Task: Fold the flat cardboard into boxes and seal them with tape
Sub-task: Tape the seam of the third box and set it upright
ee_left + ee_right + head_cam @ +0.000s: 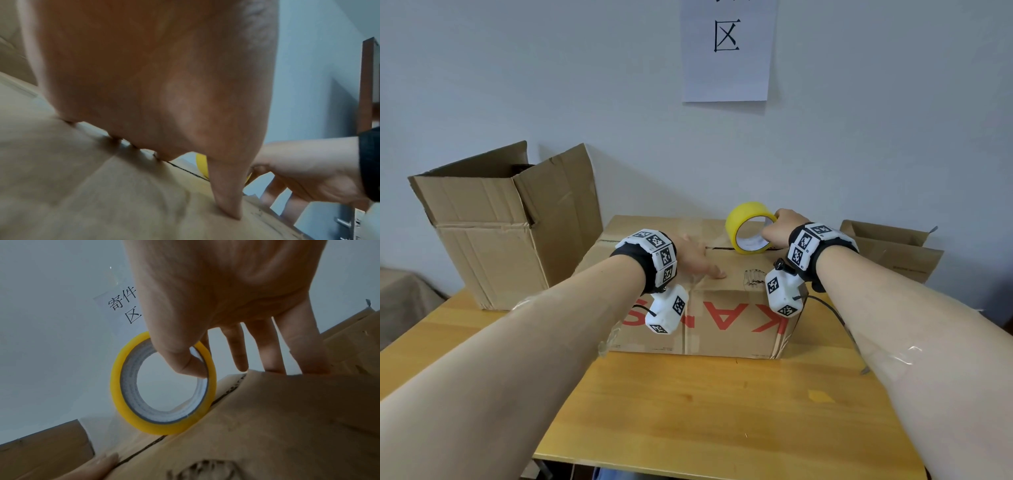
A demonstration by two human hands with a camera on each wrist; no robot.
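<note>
On the wooden table [688, 411] stood a closed box [722, 308] with red letters on its near side, its top flaps meeting along a dark seam. The left hand [693, 255] lay flat on the box top, fingers straight and spread, pressing the flaps down near the seam; it gripped nothing. In the left wrist view the thumb [226, 191] pushed into the cardboard. The right hand [779, 229] held a yellow tape roll [748, 228] upright on edge over the seam, toward the right of the top. In the right wrist view the thumb [185, 360] hooked inside the roll's core and pinched the rim, while the other fingers [273, 350] stretched down straight to touch the box top beside the roll. The roll's lower edge rested on the cardboard at the seam. At the far left of the table an open box [500, 233] stood with flaps raised. Far right lay more cardboard [893, 253]. A paper sign [727, 51] hung on the wall behind.
</note>
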